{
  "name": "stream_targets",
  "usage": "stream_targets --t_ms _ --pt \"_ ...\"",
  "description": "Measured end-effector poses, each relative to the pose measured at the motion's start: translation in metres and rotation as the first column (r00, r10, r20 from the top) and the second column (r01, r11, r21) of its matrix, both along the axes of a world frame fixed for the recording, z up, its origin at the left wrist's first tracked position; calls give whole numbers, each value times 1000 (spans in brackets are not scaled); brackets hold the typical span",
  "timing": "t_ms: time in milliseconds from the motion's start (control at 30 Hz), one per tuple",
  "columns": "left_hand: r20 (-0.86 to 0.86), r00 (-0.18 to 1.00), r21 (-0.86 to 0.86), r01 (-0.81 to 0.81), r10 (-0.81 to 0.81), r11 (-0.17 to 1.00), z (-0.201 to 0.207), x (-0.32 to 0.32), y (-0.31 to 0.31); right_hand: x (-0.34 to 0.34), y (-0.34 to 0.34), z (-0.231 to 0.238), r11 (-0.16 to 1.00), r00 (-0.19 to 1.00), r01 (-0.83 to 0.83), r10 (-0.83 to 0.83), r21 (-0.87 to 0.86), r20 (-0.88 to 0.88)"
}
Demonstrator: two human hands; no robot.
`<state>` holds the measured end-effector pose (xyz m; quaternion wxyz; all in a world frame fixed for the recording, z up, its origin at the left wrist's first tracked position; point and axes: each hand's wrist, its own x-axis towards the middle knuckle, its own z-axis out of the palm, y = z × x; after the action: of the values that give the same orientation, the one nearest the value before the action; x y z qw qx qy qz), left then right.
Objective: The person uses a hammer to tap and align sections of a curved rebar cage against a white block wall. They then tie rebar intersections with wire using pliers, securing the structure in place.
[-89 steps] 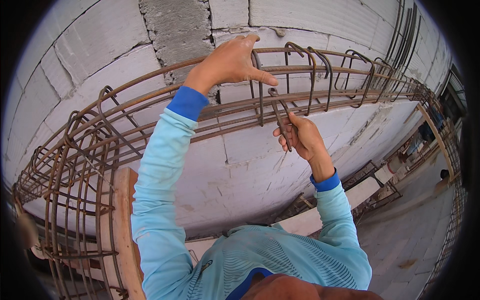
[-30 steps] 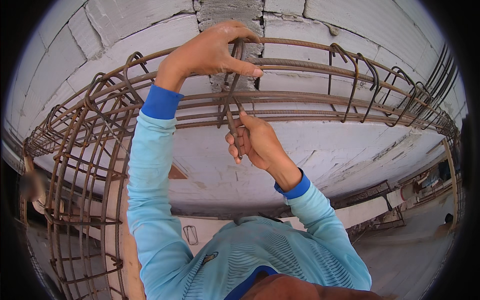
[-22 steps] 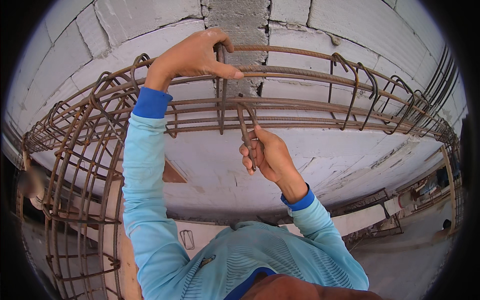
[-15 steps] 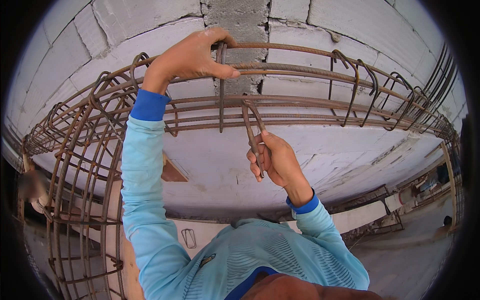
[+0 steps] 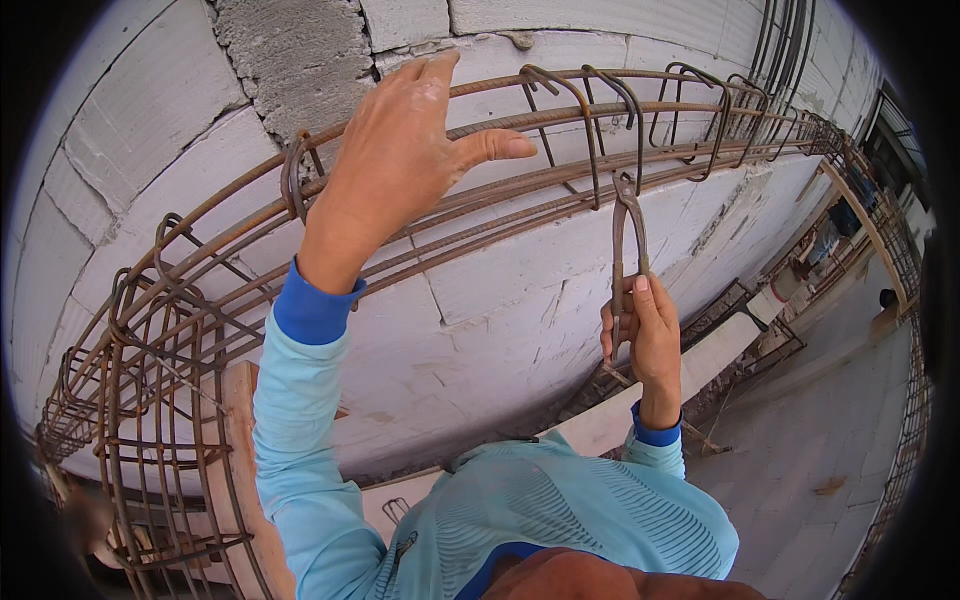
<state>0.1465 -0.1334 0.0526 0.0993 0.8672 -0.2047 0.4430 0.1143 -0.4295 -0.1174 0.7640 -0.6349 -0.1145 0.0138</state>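
My left hand point(image 5: 395, 160) hovers over the long ribbed rebars point(image 5: 575, 132) of a reinforcement cage, thumb spread away from its fingers, nothing held. Whether it touches a bar underneath cannot be made out. To the right, my right hand point(image 5: 645, 325) grips the handles of rusty pincers point(image 5: 621, 235). Their jaws point up and reach the lower bars beside a bent steel stirrup point(image 5: 590, 115). A second stirrup point(image 5: 636, 115) hangs on the bars just right of that one. Behind my left wrist, another stirrup point(image 5: 290, 180) loops around the upper bars.
A white block wall point(image 5: 540, 270) runs behind and below the cage. At left, a second rebar cage point(image 5: 165, 440) joins it beside a wooden board point(image 5: 245, 430). A blurred person point(image 5: 88, 520) is at the lower left. Vertical rebars point(image 5: 785, 45) rise at upper right.
My view has swung to the right along the cage. The left hand has come off the stirrup and bars it held. The right hand has carried the pincers rightward to another stirrup.
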Motion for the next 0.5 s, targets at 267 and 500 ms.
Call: stream_targets --t_ms 267,500 --pt "-211 974 120 -58 82 991 -5 106 -83 64 -38 14 997 989 -62 56 -42 -136" --pt "-164 973 191 -128 160 973 -8 123 -82 74 -64 31 980 953 -195 182 -30 -241"
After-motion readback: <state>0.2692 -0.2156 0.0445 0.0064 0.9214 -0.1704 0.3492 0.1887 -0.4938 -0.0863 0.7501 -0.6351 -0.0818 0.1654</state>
